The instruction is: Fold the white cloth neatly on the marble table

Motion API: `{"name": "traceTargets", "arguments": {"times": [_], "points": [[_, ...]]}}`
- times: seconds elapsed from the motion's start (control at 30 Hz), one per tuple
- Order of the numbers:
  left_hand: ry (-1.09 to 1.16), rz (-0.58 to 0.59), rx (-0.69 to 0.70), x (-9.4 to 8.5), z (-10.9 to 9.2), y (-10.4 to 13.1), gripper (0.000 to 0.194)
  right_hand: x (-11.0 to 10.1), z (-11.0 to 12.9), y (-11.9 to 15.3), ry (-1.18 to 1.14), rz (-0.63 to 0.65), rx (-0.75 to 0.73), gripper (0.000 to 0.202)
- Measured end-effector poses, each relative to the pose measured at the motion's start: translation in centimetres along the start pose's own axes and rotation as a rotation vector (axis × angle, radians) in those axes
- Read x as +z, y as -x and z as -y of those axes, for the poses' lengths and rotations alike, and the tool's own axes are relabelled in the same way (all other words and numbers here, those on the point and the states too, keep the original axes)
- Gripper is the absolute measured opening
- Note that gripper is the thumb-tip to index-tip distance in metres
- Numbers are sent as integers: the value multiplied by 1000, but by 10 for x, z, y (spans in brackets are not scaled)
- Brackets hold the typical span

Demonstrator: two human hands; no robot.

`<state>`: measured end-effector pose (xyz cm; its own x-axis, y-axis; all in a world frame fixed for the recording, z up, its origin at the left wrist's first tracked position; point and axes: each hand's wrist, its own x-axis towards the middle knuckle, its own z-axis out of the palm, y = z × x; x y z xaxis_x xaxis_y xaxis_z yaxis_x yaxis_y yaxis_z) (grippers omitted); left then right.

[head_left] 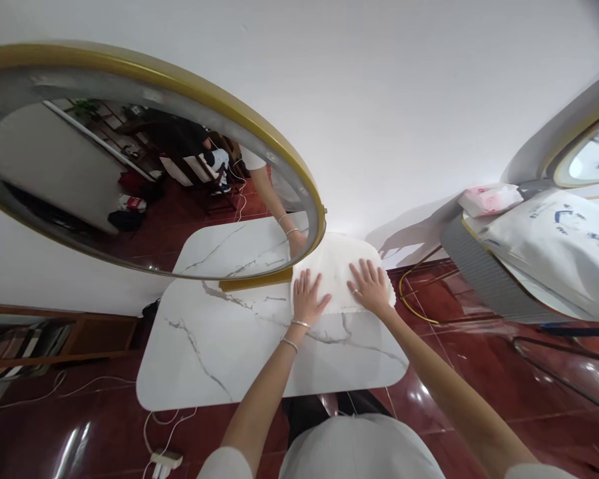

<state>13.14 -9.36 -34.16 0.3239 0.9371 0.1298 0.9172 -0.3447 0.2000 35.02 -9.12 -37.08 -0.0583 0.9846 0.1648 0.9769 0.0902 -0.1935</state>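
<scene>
A white cloth point(332, 293) with a scalloped edge lies at the back right of the white marble-patterned table point(219, 359). My left hand point(308, 297) rests flat on the cloth's left part with its fingers spread. On the cloth's right part lies my right hand point(369, 287), also flat and with fingers apart. Neither hand grips anything. The cloth's far edge reaches the wall, and whether it is folded I cannot tell.
A large oval mirror point(259, 116) with a gold rim stands on the table's back left, its gold base point(254, 283) beside the cloth. To the right, a second table holds a white bag point(554, 233) and a tissue pack point(492, 198). A power strip point(166, 459) and cables lie on the floor.
</scene>
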Motion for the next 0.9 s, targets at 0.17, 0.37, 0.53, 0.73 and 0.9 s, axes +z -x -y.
{"name": "traceTargets", "arguments": {"times": [0.17,0.37,0.53,0.73,0.9], "points": [[3,-24,29,-6,-16,71,68,-11,15,84,-9,-120,-48,61],[31,28,14,-19,-35,173,70,-30,41,173,-40,-105,-54,62],[77,44,-43,-20,-41,162,72,-31,44,171,-45,-120,-80,62],[74,-79,-112,-7,-13,55,59,-28,40,162,-28,-93,-98,62],[56,-108,-117,3,19,20,65,-34,47,165,-4,-54,-94,62]]}}
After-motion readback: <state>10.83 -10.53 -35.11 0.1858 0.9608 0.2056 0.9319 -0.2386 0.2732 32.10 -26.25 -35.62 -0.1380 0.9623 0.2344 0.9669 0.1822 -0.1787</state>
